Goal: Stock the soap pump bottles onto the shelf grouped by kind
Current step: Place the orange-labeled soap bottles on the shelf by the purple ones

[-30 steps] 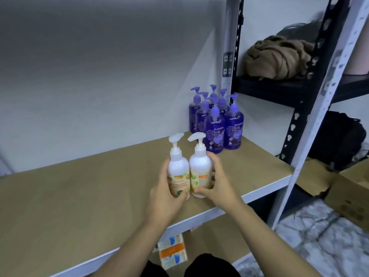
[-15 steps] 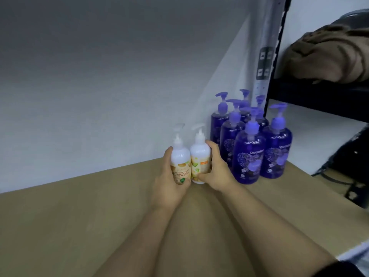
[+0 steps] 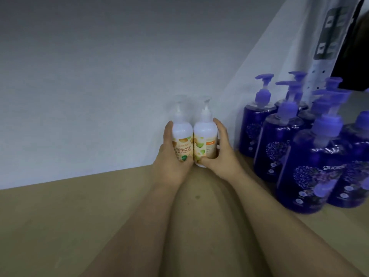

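Two white pump bottles with orange and green labels stand side by side at the back of the tan shelf board [image 3: 79, 216], close to the white wall. My left hand [image 3: 169, 164] grips the left white bottle [image 3: 182, 134]. My right hand [image 3: 219, 156] grips the right white bottle [image 3: 205, 136]. The two bottles touch each other. A group of several purple pump bottles [image 3: 305, 156] stands to the right, a small gap away from my right hand.
The white back wall [image 3: 99, 86] runs directly behind the bottles. A perforated white shelf upright [image 3: 323, 62] stands at the back right corner, behind the purple group. Bare shelf board stretches to the left of my arms.
Both hands have carried the two white bottles from the shelf's front edge to the back, beside the purple group. The camera has moved in closer.
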